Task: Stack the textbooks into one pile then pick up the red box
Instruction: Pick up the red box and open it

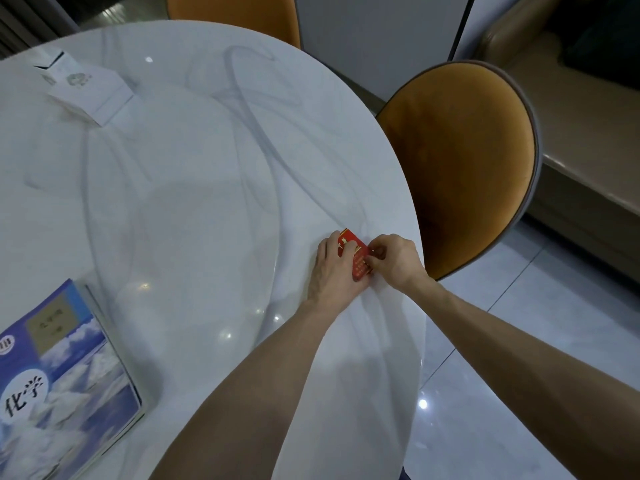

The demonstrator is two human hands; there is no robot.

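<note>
A small red box with gold print lies near the right edge of the white marble table. My left hand covers its left side, with fingers curled over its top face. From the right, my right hand pinches the box's right edge. Both hands touch the box, which seems to rest on the table. A pile of textbooks, topped by a blue cover with clouds and Chinese characters, sits at the lower left table edge.
A white carton stands at the far left of the table. An orange chair is tucked against the table's right rim, another at the far side. Glossy tiled floor lies to the right.
</note>
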